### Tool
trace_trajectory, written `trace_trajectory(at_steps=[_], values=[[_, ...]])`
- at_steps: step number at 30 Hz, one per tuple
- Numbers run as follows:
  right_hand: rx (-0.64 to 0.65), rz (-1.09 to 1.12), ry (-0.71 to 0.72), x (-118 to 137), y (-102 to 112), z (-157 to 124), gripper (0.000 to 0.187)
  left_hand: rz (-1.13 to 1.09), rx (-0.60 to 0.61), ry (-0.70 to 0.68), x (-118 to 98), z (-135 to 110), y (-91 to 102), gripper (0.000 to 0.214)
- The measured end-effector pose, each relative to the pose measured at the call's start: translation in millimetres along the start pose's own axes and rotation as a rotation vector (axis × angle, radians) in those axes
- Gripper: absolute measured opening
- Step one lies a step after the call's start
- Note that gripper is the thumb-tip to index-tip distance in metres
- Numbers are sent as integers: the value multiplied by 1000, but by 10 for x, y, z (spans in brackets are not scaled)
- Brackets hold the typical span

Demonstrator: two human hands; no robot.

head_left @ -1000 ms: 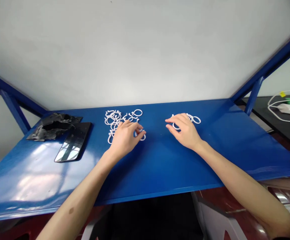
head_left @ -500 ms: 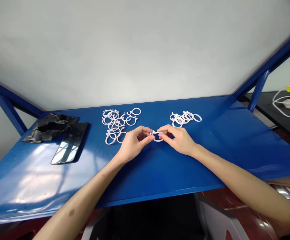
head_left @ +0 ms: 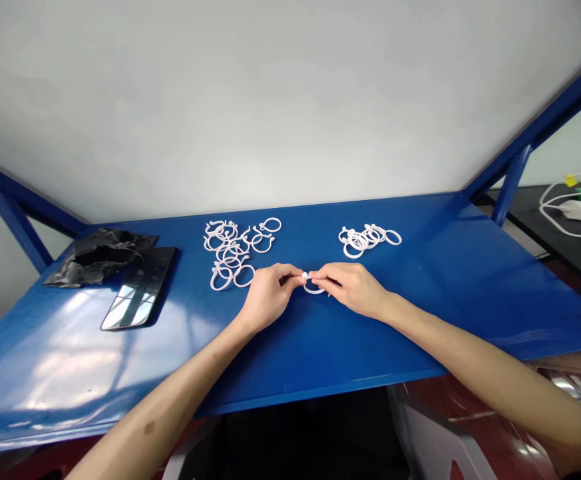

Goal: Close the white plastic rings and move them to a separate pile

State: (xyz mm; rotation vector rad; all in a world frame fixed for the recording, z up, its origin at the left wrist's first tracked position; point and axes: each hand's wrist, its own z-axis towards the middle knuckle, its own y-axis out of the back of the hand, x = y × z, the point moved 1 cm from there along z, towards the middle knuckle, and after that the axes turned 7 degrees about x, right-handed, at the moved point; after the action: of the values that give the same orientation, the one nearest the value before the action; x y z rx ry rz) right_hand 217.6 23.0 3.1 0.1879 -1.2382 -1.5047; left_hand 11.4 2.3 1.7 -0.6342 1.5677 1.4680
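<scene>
- Left hand (head_left: 270, 295): fingertips pinching white ring (head_left: 314, 291) near its knob.
- Right hand (head_left: 354, 288): pinching same ring's other side.
- Ring located between hands, above table (head_left: 320, 353), between left ring cluster (head_left: 231, 252) and right ring cluster (head_left: 365, 239).

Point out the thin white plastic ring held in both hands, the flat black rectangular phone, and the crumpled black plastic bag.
Thin white plastic ring (head_left: 313, 291), head view: its near arc.
Flat black rectangular phone (head_left: 141, 289), head view: middle of its glossy face.
Crumpled black plastic bag (head_left: 97, 257), head view: its creased middle.
</scene>
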Motion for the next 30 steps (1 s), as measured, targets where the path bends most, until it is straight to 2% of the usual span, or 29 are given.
trace_trajectory(at_steps=[5, 19, 23, 26, 28, 30], values=[[16, -36, 50, 6, -11, -8, 18, 83, -65, -103, 18, -3, -41, 17], [-11, -15, 124, 19, -11, 32, 22, 130, -70, -226, -11, 10, -19, 16], [-24, -115, 5, -30, 53, 89, 21, 341, -58, -307, -23, 80, 43, 15], [-120, -242, -128, -181, 233, 109, 23, 623, -194, -318, 46, 135, 171, 21], [-223, -323, -236, -348, 391, 83, 24, 756, -281, -276, 134, 156, 278, 26], [-299, -379, -346, -540, 531, 31, 24, 835, -314, -212, 234, 168, 372, 26]])
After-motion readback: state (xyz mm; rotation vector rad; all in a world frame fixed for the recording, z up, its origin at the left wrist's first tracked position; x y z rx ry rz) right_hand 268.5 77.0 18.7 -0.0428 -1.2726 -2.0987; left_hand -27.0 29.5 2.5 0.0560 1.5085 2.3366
